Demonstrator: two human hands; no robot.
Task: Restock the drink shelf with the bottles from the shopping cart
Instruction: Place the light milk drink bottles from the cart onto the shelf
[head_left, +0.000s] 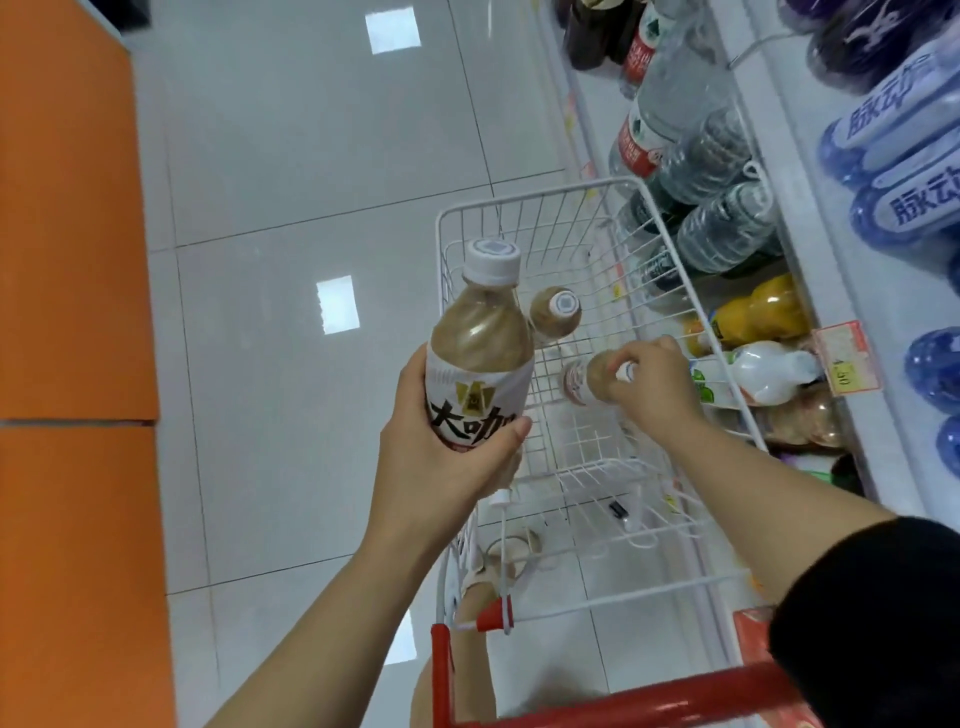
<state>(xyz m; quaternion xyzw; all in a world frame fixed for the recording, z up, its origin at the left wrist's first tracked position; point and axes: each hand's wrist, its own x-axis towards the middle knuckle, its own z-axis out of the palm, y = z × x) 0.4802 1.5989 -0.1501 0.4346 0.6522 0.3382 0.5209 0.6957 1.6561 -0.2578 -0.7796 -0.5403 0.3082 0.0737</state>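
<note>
Key relation: the drink shelf (852, 291) is running down the right edge of the frame, just beside the shopping cart (439, 260); the right hand is lying nearer to it than the left, so the carry is looking like a short one to the right.

Lying bottle (584, 382): it is resting on its side on the cart's wire floor at centre frame, with its long axis running roughly left to right and its cap end pointing right, towards the shelf.

Right hand (654, 384): it is reaching down into the cart, and its fingers are curling round the neck and cap end of the lying bottle.

Left hand (441, 447): it is wrapping round the lower label of a second bottle (478, 353) and holding it nearly upright, cap up, over the cart's left rim at centre left.

Standing bottle (556, 312): it is waiting upright in the cart, just above the right hand in the frame, with no hand touching it.

Shelf target: similar brown bottles (810, 415) are sitting on the low tier at lower right, probably marking the slot.

Judgement: the lying bottle is needing a lift clear of the cart's right wall before it can swing over to the shelf.
</note>
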